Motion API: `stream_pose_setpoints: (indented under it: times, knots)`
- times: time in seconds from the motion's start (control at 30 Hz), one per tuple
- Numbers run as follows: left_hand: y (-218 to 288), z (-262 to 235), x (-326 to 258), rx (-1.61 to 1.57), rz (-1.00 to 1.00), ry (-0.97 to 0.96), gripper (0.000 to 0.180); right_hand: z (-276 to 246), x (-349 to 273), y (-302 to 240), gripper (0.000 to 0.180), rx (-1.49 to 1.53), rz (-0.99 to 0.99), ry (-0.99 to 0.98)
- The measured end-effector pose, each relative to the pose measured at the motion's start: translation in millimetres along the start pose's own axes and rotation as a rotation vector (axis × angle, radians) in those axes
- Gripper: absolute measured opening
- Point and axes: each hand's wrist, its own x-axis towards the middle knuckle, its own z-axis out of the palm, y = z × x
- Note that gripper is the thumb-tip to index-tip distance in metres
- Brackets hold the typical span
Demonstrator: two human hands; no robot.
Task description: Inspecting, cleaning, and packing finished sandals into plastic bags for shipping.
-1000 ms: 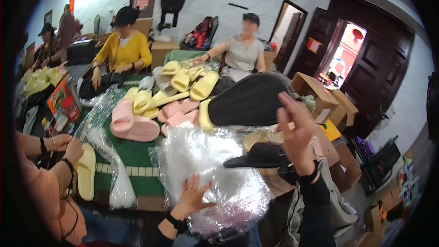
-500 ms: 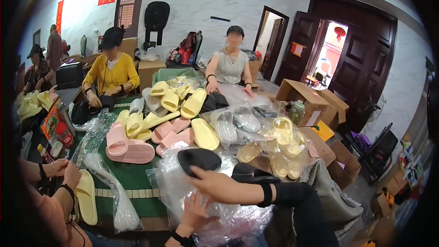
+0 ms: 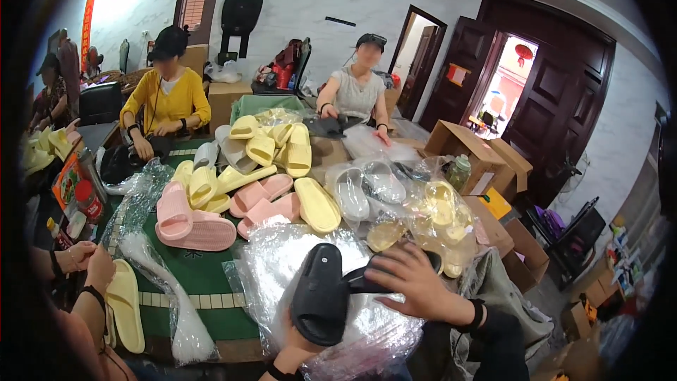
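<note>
My left hand (image 3: 295, 348) grips a black slipper (image 3: 321, 303) from below, its dark sole-bed tilted up toward me. Just right of it, my right hand (image 3: 419, 286) lies over a second black slipper (image 3: 360, 282), fingers spread across its top and thumb along the near side. That slipper's near end meets the first one. Beneath both hands spreads a stack of clear plastic bags (image 3: 271, 261). Beyond the bags, a yellow slipper (image 3: 317, 204) and pink slippers (image 3: 201, 229) lie in a pile.
Bagged grey slippers (image 3: 367, 187) and bagged yellow slippers (image 3: 444, 212) lie right of the pile. Cardboard boxes (image 3: 469, 152) stand at the right. A co-worker's hands (image 3: 88, 261) are at the left edge, near a yellow slipper (image 3: 125, 303). Two people work across the table.
My left hand has risen from the bags and taken hold of the first black slipper, now upright. My right hand has moved right, from that slipper to the second one.
</note>
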Motion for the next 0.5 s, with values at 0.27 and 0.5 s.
stream_pose_setpoints:
  times: [0.27,0.5]
  knots:
    - [-10,16,-3,0.383,-0.136,-0.137,0.073,79,-80,41,0.059,-0.273,0.310,0.051]
    - [-3,13,-2,0.365,-0.135,-0.108,0.084,118,-125,53,0.042,-0.255,0.173,-0.265]
